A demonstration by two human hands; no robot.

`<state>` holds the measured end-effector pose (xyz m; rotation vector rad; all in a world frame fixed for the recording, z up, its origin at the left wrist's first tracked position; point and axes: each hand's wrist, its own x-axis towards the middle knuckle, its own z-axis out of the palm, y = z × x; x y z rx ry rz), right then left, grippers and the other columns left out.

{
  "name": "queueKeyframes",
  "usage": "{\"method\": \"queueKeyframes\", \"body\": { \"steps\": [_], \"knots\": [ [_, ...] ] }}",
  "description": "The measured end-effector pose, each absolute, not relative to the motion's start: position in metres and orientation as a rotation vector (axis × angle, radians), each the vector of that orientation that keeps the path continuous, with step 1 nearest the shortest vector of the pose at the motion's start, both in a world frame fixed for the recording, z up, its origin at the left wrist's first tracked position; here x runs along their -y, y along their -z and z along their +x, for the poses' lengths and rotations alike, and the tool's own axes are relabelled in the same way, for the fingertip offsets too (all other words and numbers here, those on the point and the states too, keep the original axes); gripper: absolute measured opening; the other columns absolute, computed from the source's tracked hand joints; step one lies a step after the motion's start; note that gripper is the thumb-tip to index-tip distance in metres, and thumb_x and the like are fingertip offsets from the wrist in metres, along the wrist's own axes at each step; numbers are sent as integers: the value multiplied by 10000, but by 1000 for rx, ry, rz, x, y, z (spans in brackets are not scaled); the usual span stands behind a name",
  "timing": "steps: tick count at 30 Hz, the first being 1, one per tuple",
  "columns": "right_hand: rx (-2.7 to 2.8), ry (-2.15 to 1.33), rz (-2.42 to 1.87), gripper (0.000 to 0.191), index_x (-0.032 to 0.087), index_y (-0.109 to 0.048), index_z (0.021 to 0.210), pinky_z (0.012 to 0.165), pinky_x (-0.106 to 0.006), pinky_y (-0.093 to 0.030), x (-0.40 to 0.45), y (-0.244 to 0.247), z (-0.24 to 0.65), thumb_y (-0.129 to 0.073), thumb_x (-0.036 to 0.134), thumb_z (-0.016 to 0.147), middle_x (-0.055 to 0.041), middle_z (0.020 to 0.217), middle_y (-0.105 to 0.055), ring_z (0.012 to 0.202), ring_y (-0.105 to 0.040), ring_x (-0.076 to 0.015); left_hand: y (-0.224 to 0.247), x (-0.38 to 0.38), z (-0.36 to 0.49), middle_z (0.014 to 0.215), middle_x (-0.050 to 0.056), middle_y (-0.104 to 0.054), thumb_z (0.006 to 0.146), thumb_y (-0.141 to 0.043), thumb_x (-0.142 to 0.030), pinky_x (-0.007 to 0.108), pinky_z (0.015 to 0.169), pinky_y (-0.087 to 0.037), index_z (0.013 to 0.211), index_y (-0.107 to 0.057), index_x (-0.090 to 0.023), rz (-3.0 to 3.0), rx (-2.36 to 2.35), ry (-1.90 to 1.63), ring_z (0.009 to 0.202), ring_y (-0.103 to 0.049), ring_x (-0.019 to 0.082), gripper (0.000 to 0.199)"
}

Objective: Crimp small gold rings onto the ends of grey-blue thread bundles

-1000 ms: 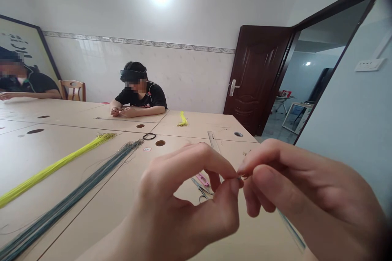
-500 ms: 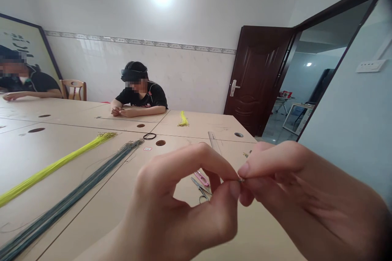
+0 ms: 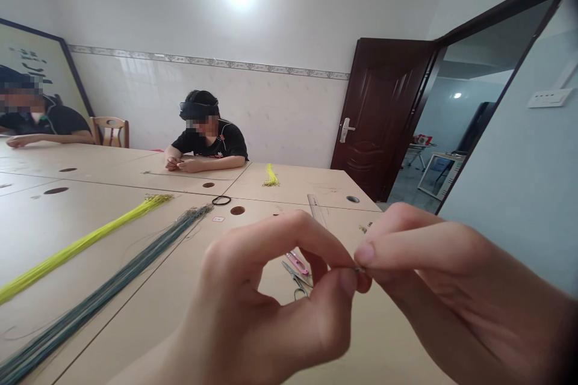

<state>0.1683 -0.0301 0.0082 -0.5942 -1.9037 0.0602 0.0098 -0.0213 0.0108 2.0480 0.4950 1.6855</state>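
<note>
My left hand (image 3: 275, 307) and my right hand (image 3: 456, 295) meet in front of me above the beige table (image 3: 149, 307). Both pinch one tiny dark piece (image 3: 358, 268) between thumb and forefinger tips; it is too small to identify. Beneath the hands lie small scissors (image 3: 295, 280) and a pink-handled tool (image 3: 298, 263). A long bundle of blue-grey cords (image 3: 108, 289) and a long bundle of yellow-green cords (image 3: 76, 246) stretch across the table to my left.
A clear ruler (image 3: 316, 207) lies beyond my hands, with a black ring (image 3: 221, 200) and a short yellow bundle (image 3: 270, 177) farther back. Two other people (image 3: 205, 141) sit at the far side. A dark door (image 3: 377, 114) stands open at the right.
My right hand has turned and sunk slightly, its fingers flattening over the pinch. The left hand holds almost still.
</note>
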Motion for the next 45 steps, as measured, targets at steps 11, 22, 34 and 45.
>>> {"method": "queueKeyframes", "body": {
  "steps": [11,22,34,45],
  "knots": [
    [1921,-42,-551,88,266,-611,867,517,-228,-523,27,-7,169,-549,212,899,9,753,-608,664,-603,-128,-11,22,9,546,-21,-641,613,-506,39,243,492,-522,598,-608,-160,2031,-514,-1672,510,-584,127,224],
    [1942,-70,-543,96,270,-605,878,543,-248,-539,26,-9,172,-585,176,871,7,761,-605,674,-602,-141,-13,22,8,543,-20,-626,613,-498,19,247,501,-517,601,-594,-167,2035,-511,-1659,522,-581,132,210],
    [1803,-84,-756,24,303,-569,902,473,-150,-493,32,-8,167,-566,286,884,52,692,-608,602,-591,-94,-8,18,11,555,-19,-622,668,-529,-23,244,484,-482,614,-583,-181,2097,-601,-1729,520,-574,121,177],
    [1803,-402,-934,243,243,-565,710,456,-89,-443,28,-16,169,-498,355,915,64,604,-549,555,-538,-52,0,9,7,720,-32,-667,791,-597,-13,280,666,-444,749,-569,-165,2655,-581,-1847,629,-572,85,160]
  ]
}}
